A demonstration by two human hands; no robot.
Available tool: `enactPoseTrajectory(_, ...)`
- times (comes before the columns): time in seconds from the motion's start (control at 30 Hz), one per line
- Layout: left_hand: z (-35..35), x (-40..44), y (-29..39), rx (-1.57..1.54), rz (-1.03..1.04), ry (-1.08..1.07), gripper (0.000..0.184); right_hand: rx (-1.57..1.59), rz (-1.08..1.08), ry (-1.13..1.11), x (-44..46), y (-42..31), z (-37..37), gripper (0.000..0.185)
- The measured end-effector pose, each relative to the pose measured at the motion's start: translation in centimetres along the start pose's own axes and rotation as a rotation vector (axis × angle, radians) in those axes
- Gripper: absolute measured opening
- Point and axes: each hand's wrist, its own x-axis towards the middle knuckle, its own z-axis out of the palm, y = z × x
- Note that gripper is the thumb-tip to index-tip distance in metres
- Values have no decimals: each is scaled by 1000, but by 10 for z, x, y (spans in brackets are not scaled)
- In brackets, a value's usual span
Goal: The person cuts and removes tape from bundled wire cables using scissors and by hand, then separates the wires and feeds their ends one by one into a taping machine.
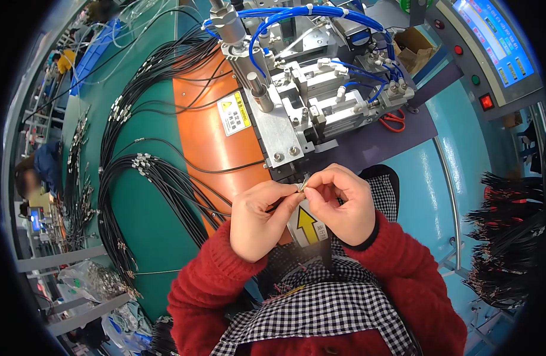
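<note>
In front of the machine [279, 139], close to its near edge, we hold one small piece [303, 186] between the fingertips of our two hands. It lies to the right of our left hand [255, 219] and to the left of our right hand [347, 204]; both touch it, so neither is nearer. Its long axis seems to slant away from us toward the right, though our fingers hide most of it. Each grip is pressed together, thumb against finger, pinching the piece. Counting around the machine, we see two large bundles of black cables [157, 178] to its left on the green desk [160, 249], their single cables too many to tell; one warning label [233, 113] just beside its left side; one yellow arrow [307, 225] on our side of it; one pair of scissors [393, 123] by its right side; and one screen [498, 41] beyond those, farther right.
</note>
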Motion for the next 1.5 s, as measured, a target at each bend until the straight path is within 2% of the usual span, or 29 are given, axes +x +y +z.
enactPoseTrajectory(0.17,0,-1,6,-12,-52,-16,9,-31,5,-29,0,1,-1,11)
enactPoseTrajectory(0.3,1,-1,12,-279,-309,-35,8,373,326,10,0,0,3,8)
enactPoseTrajectory(0.33,1,0,11,-279,-311,-35,8,373,329,10,0,0,3,8)
enactPoseTrajectory(0.47,4,2,-3,-269,-44,11,8,268,297,-25,3,4,2,6)
enactPoseTrajectory(0.53,5,-2,-3,-242,-141,31,9,315,246,-7,3,8,6,7)
enactPoseTrajectory(0.57,5,-4,-1,-243,-189,15,9,326,294,1,1,8,6,7)
enactPoseTrajectory(0.63,5,-1,1,-256,-172,41,9,261,267,-69,1,6,3,12)
enactPoseTrajectory(0.73,6,-3,4,-261,-203,27,9,282,288,-55,-3,7,4,12)
enactPoseTrajectory(1.5,9,-7,1,-234,-89,47,9,296,263,-46,-8,2,6,12)
